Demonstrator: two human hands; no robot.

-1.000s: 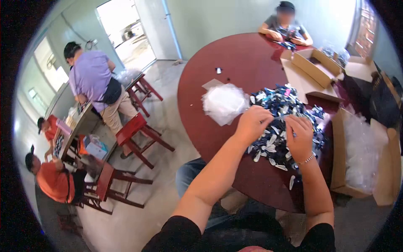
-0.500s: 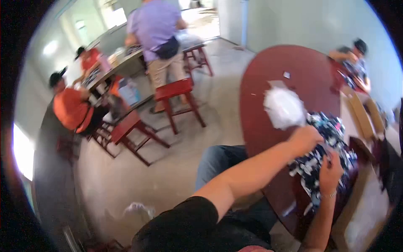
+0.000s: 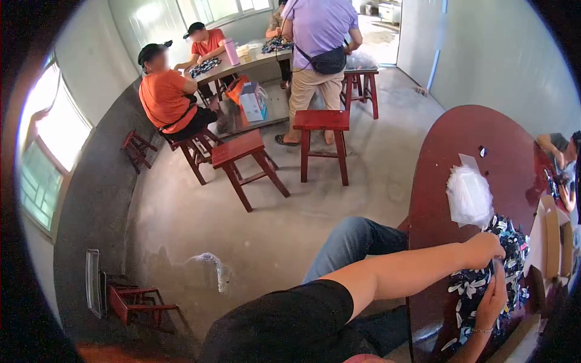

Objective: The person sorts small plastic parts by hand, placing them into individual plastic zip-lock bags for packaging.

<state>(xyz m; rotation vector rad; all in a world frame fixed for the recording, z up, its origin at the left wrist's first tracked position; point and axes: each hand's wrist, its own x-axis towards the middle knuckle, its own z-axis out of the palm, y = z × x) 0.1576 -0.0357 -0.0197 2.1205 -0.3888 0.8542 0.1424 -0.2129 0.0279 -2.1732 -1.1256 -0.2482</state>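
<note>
A heap of small black, white and bluish pieces (image 3: pixel 475 284) lies on the dark red table (image 3: pixel 448 136); their exact kind is too small to tell. Over the heap, my left hand (image 3: pixel 483 249) is closed, its fingertips turned toward my other hand. My right hand (image 3: pixel 493 300), with a bracelet at the wrist, comes up from below with its fingers pinched together. The fingertips of both hands meet around something small and greyish that I cannot make out. Just beyond the heap sits a stack of clear plastic bags (image 3: pixel 470 196).
Cardboard boxes (image 3: pixel 551 239) stand along the table's right side, where another person (image 3: pixel 560 160) sits. Red stools (image 3: pixel 239 150) stand on the floor to the left. Beyond them, several people are around a long table (image 3: pixel 251 60); one in purple (image 3: pixel 321 36) stands.
The view has swung left, so the table and my hands appear farther right and lower. Both hands stay together over the heap, fingertips meeting.
</note>
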